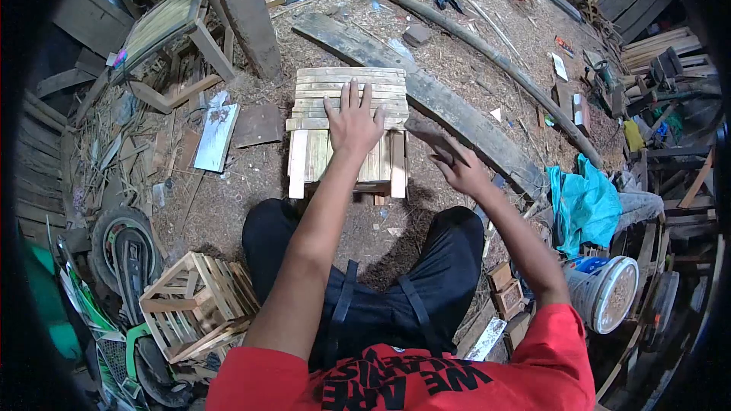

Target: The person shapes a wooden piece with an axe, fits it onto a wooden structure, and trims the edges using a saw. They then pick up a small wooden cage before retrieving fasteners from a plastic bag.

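Straight ahead of me stands a small slatted wooden stool-like piece (312,103), with pale strips across its top and two short light boards sticking out toward me. My left hand (355,125) lies flat on the strips, fingers spread, holding nothing. Just off the right edge of the piece, my right hand (463,173) is closed around a dark, flat tool (435,139), whose far end points to the upper left, close to the piece's corner. Blur and the hand's angle hide what kind of tool it is.
A thick plank (457,106) and a long pole (487,57) lie on the littered ground. At left are a slatted wooden frame (171,19), a white board (217,137) and a wooden crate (194,304). A teal sheet (585,202) and a bucket (613,297) sit at right.
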Action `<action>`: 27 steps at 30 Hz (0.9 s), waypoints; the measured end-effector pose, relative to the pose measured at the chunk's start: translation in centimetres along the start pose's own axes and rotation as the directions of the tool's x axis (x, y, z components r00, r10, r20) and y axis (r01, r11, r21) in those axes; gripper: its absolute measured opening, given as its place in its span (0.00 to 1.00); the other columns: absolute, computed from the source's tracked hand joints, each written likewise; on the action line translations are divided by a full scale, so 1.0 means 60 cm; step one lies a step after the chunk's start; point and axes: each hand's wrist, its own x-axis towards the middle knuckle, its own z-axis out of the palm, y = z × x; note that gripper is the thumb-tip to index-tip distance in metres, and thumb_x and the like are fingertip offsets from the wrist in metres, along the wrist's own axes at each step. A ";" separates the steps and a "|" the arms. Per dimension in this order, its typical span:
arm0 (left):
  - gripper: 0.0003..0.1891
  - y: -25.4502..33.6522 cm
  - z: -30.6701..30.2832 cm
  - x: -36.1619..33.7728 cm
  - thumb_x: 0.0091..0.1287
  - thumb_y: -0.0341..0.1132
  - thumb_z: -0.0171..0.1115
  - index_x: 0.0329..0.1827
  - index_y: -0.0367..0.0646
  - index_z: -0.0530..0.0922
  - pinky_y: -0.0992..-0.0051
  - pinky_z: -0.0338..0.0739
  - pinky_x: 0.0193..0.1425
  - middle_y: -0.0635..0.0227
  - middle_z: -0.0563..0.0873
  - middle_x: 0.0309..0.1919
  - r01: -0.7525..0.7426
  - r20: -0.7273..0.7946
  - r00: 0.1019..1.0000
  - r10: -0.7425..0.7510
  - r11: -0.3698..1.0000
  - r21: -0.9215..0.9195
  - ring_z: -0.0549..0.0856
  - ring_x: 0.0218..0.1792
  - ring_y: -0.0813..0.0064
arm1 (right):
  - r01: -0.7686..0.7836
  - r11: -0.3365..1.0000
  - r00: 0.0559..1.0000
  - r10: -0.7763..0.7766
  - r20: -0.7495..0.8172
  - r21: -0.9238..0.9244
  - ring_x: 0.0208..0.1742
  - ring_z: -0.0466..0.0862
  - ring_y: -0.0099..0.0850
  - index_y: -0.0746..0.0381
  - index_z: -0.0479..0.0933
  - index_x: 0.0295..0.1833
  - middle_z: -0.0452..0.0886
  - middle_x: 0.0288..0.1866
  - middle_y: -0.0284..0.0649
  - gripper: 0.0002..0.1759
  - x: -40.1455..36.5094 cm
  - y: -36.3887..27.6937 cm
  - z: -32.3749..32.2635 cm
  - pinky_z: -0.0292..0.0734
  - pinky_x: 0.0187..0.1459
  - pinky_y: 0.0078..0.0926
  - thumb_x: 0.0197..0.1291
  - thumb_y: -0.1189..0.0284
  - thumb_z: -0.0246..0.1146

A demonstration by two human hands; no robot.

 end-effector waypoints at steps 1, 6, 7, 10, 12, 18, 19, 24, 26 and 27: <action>0.35 0.001 -0.005 -0.001 0.75 0.59 0.44 0.81 0.52 0.60 0.40 0.42 0.80 0.60 0.58 0.81 -0.005 -0.003 1.000 0.005 1.000 0.002 0.56 0.81 0.64 | -0.010 1.000 0.997 0.010 -0.076 -0.001 0.44 0.86 0.55 0.65 0.70 0.62 0.84 0.40 0.56 0.22 0.003 -0.060 -0.017 0.80 0.41 0.45 0.68 0.66 0.63; 0.37 0.002 -0.014 -0.001 0.74 0.62 0.44 0.80 0.50 0.61 0.39 0.41 0.80 0.59 0.58 0.81 -0.017 -0.012 1.000 0.017 1.000 -0.022 0.55 0.81 0.63 | -0.452 0.731 0.836 0.547 -0.045 0.511 0.24 0.80 0.28 0.62 0.68 0.50 0.79 0.31 0.39 0.15 -0.018 -0.101 0.060 0.77 0.24 0.29 0.74 0.61 0.59; 0.38 0.002 -0.013 -0.001 0.73 0.62 0.44 0.80 0.50 0.61 0.39 0.41 0.80 0.59 0.58 0.81 -0.018 -0.013 1.000 0.018 1.000 -0.023 0.55 0.81 0.63 | -0.473 0.481 0.758 0.649 0.063 0.738 0.24 0.79 0.28 0.61 0.67 0.50 0.78 0.30 0.38 0.13 -0.003 -0.141 0.056 0.77 0.23 0.29 0.75 0.62 0.58; 0.38 0.003 -0.010 0.002 0.73 0.64 0.44 0.80 0.50 0.61 0.38 0.41 0.79 0.59 0.59 0.81 -0.019 -0.027 0.999 0.019 1.000 -0.016 0.56 0.81 0.63 | -0.392 0.030 0.613 0.754 0.237 0.919 0.23 0.76 0.27 0.59 0.63 0.51 0.74 0.29 0.36 0.12 0.039 -0.207 0.071 0.77 0.21 0.29 0.76 0.64 0.56; 0.39 0.002 -0.012 0.000 0.73 0.64 0.44 0.80 0.49 0.61 0.38 0.41 0.79 0.59 0.59 0.81 -0.027 -0.027 0.999 0.027 1.000 0.002 0.56 0.81 0.62 | -0.324 0.079 0.654 0.739 0.163 0.943 0.23 0.76 0.26 0.59 0.64 0.50 0.74 0.30 0.35 0.10 0.047 -0.209 0.114 0.77 0.22 0.28 0.77 0.65 0.55; 0.38 0.002 -0.016 -0.001 0.73 0.63 0.43 0.81 0.51 0.59 0.38 0.44 0.79 0.60 0.58 0.81 -0.032 -0.002 0.999 0.033 0.998 0.052 0.57 0.81 0.62 | -0.213 0.072 0.620 0.781 0.078 0.974 0.22 0.76 0.26 0.57 0.65 0.50 0.74 0.27 0.34 0.08 0.058 -0.224 0.125 0.75 0.21 0.27 0.77 0.65 0.54; 0.38 0.002 -0.013 -0.005 0.73 0.63 0.43 0.81 0.51 0.59 0.38 0.44 0.79 0.60 0.58 0.81 -0.029 0.000 1.000 0.029 0.998 0.047 0.57 0.81 0.62 | -0.185 0.093 0.677 0.734 0.058 0.978 0.22 0.76 0.26 0.57 0.66 0.50 0.75 0.28 0.34 0.08 0.058 -0.215 0.128 0.74 0.21 0.27 0.77 0.65 0.54; 0.38 0.002 -0.020 -0.003 0.73 0.63 0.43 0.81 0.52 0.59 0.38 0.43 0.79 0.61 0.58 0.81 -0.029 0.007 1.000 0.029 0.999 0.044 0.57 0.81 0.63 | -0.421 0.458 0.702 0.711 -0.039 0.783 0.28 0.82 0.39 0.64 0.67 0.53 0.80 0.34 0.46 0.12 0.050 -0.206 0.118 0.80 0.33 0.38 0.74 0.68 0.55; 0.38 0.000 -0.012 -0.001 0.72 0.61 0.47 0.80 0.51 0.61 0.36 0.43 0.78 0.59 0.59 0.80 -0.033 -0.028 0.999 0.033 0.999 0.006 0.57 0.80 0.62 | -0.413 0.811 0.736 0.565 -0.372 0.415 0.37 0.87 0.48 0.67 0.67 0.56 0.84 0.41 0.54 0.17 0.024 -0.146 0.156 0.81 0.43 0.45 0.72 0.66 0.58; 0.38 0.000 -0.007 -0.003 0.72 0.61 0.47 0.80 0.50 0.61 0.36 0.43 0.78 0.59 0.59 0.80 -0.033 -0.027 0.999 0.032 0.999 -0.001 0.57 0.80 0.62 | -0.447 0.788 0.764 0.583 -0.277 0.423 0.50 0.85 0.60 0.70 0.65 0.60 0.83 0.49 0.66 0.24 0.019 -0.168 0.119 0.77 0.54 0.52 0.70 0.63 0.60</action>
